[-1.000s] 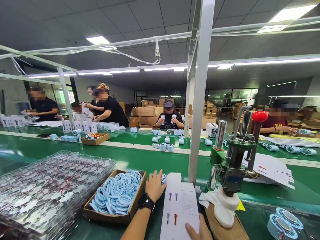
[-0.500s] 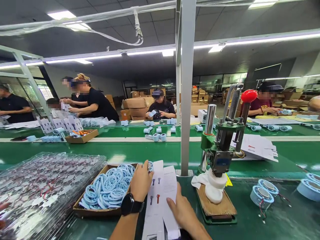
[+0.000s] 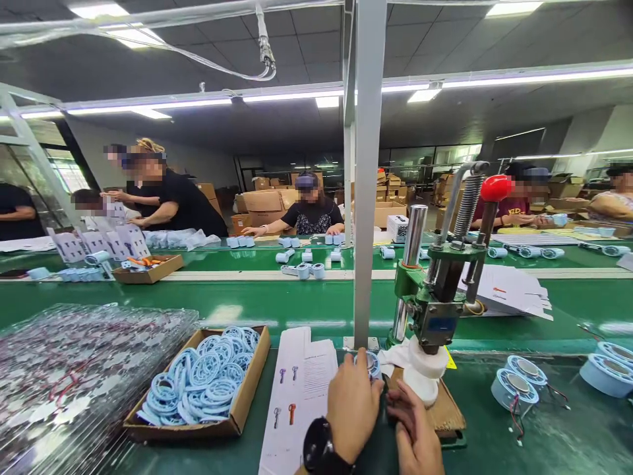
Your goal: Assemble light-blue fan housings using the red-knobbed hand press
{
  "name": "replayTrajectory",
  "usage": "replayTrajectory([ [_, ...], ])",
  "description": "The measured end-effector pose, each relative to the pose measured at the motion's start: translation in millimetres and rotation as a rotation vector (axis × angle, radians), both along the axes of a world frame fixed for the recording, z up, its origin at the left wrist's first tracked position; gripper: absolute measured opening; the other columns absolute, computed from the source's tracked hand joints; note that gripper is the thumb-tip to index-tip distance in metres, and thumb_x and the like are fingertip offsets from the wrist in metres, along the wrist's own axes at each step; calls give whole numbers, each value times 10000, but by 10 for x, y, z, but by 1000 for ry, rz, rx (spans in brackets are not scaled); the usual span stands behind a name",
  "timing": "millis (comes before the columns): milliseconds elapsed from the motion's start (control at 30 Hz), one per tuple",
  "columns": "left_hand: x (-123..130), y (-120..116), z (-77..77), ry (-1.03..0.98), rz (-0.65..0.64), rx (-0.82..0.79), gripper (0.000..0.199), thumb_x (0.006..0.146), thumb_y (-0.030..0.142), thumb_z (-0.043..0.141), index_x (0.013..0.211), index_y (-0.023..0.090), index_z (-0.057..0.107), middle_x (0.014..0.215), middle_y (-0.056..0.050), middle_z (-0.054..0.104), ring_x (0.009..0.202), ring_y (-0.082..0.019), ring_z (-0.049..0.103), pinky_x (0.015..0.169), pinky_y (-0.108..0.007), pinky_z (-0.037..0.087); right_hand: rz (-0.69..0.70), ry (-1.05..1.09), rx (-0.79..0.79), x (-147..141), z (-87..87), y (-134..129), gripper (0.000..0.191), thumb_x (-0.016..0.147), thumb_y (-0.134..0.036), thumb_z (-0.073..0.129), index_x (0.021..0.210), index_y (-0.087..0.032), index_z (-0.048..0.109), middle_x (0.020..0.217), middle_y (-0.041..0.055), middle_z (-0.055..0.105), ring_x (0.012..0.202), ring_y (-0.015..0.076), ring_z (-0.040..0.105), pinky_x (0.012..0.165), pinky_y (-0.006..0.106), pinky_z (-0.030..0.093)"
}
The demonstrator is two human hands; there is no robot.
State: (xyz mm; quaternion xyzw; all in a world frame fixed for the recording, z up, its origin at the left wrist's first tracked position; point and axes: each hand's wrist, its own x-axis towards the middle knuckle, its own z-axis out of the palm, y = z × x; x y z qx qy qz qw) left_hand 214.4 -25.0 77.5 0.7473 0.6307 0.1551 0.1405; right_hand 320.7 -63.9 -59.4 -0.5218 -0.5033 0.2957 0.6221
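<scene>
Hands low at centre. Left hand [image 3: 352, 404], watch on wrist, curled over a pale-blue round part [image 3: 370, 363]; the part peeks out at its 1 o'clock, fingertips closed on it. Right hand [image 3: 414, 427] just beside at 3 o'clock, fingers bent on the green bench; whether it grips anything I cannot tell. Press [image 3: 435, 310] with red knob stands at 1 o'clock from the part, its white base [image 3: 421, 377] near, so the left hand is the nearer one. White flat carton [image 3: 301, 389] at 9 o'clock, long axis running near to far; small fan pictures printed, text too small to read. Box of blue rings [image 3: 198, 382] further left. Across the belt, other people at work; no brand legible.
</scene>
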Motion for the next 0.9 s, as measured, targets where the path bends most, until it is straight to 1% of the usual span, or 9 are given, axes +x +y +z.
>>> replayTrajectory([
  [133,203,-37,-204,22,82,-52,556,796,189,633,1336,120,519,1245,-227,587,1092,-385,612,871,-510,538,-48,-81,-24,196,-110,-101,427,898,-251,392,1311,-143,404,1248,180,579,1038,251,661,943,387,527],
  [267,236,-57,-377,44,155,-43,664,786,191,657,1411,153,435,1295,-214,552,1183,-382,542,913,-527,517,97,-416,126,388,-48,138,475,848,-199,393,1309,-197,505,1367,118,519,1274,287,513,1074,473,435],
  [367,163,-66,-466,65,172,5,568,875,200,531,1429,180,407,1281,-191,553,1178,-363,528,930,-553,483,259,-729,190,411,16,364,570,780,-151,433,1329,-243,556,1394,83,511,1306,298,483,1058,491,455],
  [433,86,-73,-503,80,168,27,490,923,162,394,1411,155,435,1241,-192,575,1151,-350,538,934,-564,467,288,-837,197,348,47,460,613,755,-135,461,1351,-245,555,1406,98,501,1287,311,501,1036,493,475],
  [500,7,-91,-512,89,164,30,489,914,140,385,1398,124,451,1235,-201,581,1150,-356,534,945,-581,453,262,-885,195,255,66,521,616,753,-118,459,1350,-233,562,1419,115,484,1301,322,482,1057,516,447],
  [600,-117,-153,-435,78,108,43,634,841,216,562,1446,152,383,1380,-186,505,1249,-371,463,1012,-584,418,283,-930,172,160,90,590,518,782,-117,458,1260,-214,633,1389,130,507,1307,323,472,1075,525,425],
  [700,-373,-218,-215,24,5,82,734,814,273,617,1483,207,322,1508,-124,399,1370,-314,364,1130,-491,354,340,-916,118,172,170,610,347,820,-172,496,1098,-220,698,1300,131,567,1244,314,526,1042,509,456],
  [800,-935,-210,81,135,92,164,489,898,194,452,1386,217,479,1438,-78,503,1337,-212,431,1155,-371,339,384,-870,77,226,293,512,238,816,-181,515,962,-230,698,1262,111,583,1197,288,553,1008,463,482],
  [900,-1685,-158,298,207,190,169,420,930,155,303,1176,129,642,1159,-152,666,1116,-263,587,1036,-457,433,451,-860,92,256,297,326,277,779,-143,498,946,-239,696,1263,96,588,1192,267,558,997,420,490],
])
